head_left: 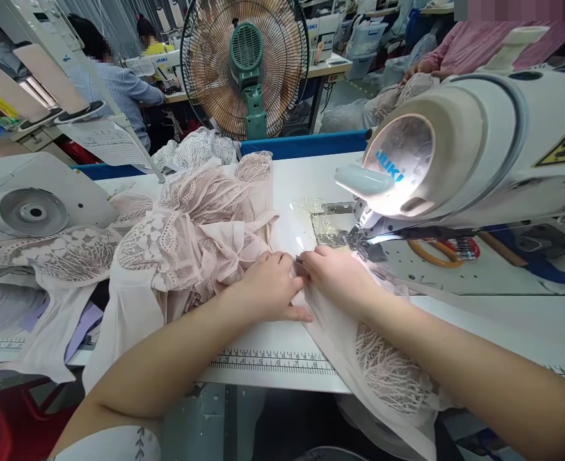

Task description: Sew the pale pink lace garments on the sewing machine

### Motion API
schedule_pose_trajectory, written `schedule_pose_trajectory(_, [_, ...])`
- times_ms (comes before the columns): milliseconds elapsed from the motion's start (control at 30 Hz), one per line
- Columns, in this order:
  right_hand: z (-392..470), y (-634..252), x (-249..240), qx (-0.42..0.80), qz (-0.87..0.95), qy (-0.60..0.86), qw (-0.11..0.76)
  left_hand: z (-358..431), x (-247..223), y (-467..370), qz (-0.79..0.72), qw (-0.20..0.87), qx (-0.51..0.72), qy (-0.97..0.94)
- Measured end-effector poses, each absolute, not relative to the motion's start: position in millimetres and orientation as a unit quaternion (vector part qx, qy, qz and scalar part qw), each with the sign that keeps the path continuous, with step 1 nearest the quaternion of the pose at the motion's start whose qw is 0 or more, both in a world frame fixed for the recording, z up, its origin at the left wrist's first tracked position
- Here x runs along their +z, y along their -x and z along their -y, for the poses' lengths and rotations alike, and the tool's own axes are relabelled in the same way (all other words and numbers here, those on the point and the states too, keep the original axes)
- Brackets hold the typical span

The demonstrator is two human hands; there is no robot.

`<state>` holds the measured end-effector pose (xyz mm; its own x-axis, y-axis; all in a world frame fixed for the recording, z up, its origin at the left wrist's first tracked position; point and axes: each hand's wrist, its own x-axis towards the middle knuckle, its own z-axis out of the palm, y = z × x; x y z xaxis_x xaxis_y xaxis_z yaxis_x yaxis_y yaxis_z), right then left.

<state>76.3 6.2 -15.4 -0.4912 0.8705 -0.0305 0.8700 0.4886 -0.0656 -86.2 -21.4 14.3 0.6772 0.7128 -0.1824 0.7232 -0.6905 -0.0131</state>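
Note:
A pale pink lace bra runs from the sewing machine's needle area down over the table's front edge. My right hand pinches its fabric just left of the presser foot. A small dark bit shows at those fingertips, too small to name. Close beside it, my left hand rests on the cloth, fingers bent and thumb spread apart. What lies beneath its palm is hidden. Left of it is a heap of similar lace bras. The sewing machine stands at right, its lamp lit.
A large fan stands behind the table. Another machine part and thread cones are at left. A printed ruler follows the front edge. Co-workers sit beyond, one in a striped shirt. A red stool is lower left.

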Motion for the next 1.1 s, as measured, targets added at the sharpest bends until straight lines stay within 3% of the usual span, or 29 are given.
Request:
schedule_pose_trajectory(567, [9.2, -98.9, -5.0, 0.034, 0.849, 0.525, -0.049, 23.2, 21.5, 81.1, -0.41, 0.023, -0.133, -0.902])
schedule_pose_trajectory(800, [19.1, -103.0, -10.5, 0.131, 0.802, 0.568, 0.128, 25.7, 20.8, 83.5, -0.428, -0.026, -0.094, -0.898])
schedule_pose_trajectory(1100, [12.3, -85.1, -8.7, 0.113, 0.819, 0.557, 0.079, 29.8, 21.2, 84.6, -0.43, 0.024, -0.108, -0.896])
